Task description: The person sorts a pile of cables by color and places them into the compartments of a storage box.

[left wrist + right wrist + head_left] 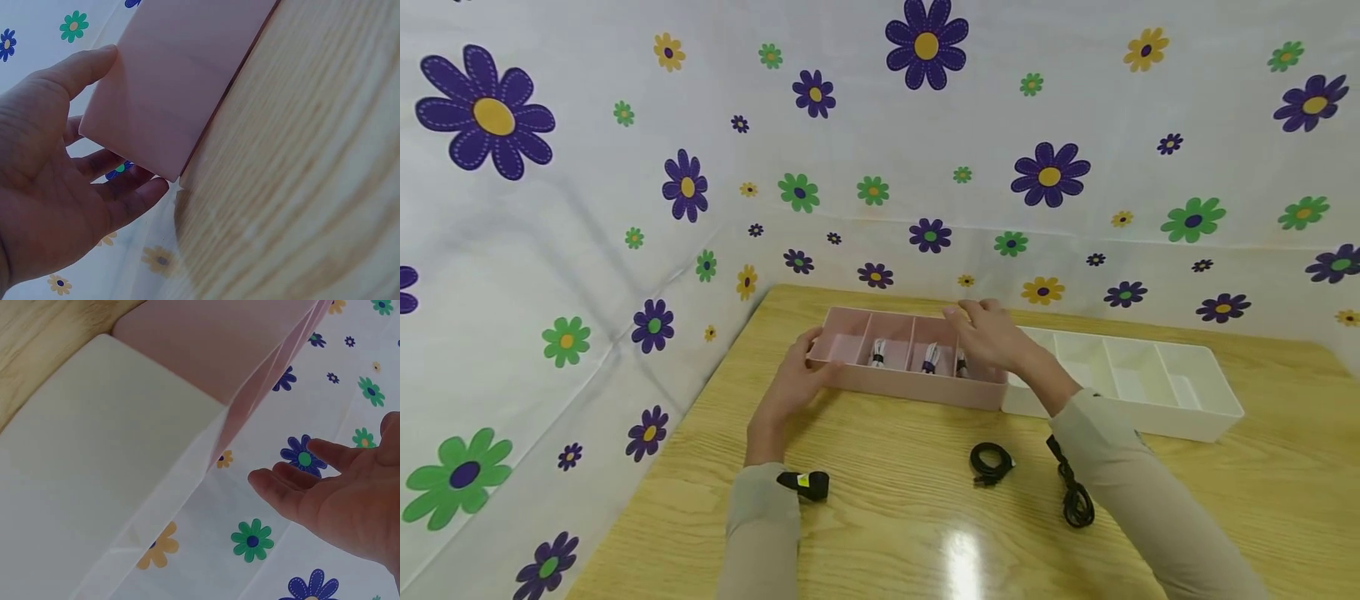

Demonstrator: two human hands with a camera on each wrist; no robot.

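Observation:
A pink divided box [910,385] lies lengthwise near the back of the table. My left hand [795,375] grips its left end, thumb on the front wall [169,81] and fingers around the end. Bundled white cables [878,352] with dark ties sit in its middle compartments, one bundle [931,358] beside a partition, another [962,364] partly hidden by my right hand. My right hand [992,333] hovers over the box's right end, fingers loosely extended and holding nothing. In the right wrist view that hand [350,500] shows apart from the box walls.
A white divided box [1187,423] stands end to end with the pink one, partly behind my right forearm. Two coiled black cables lie on the wooden table, one [990,463] in front of the boxes, the other [1077,502] beside my right sleeve. Flower-printed cloth [850,125] hangs behind.

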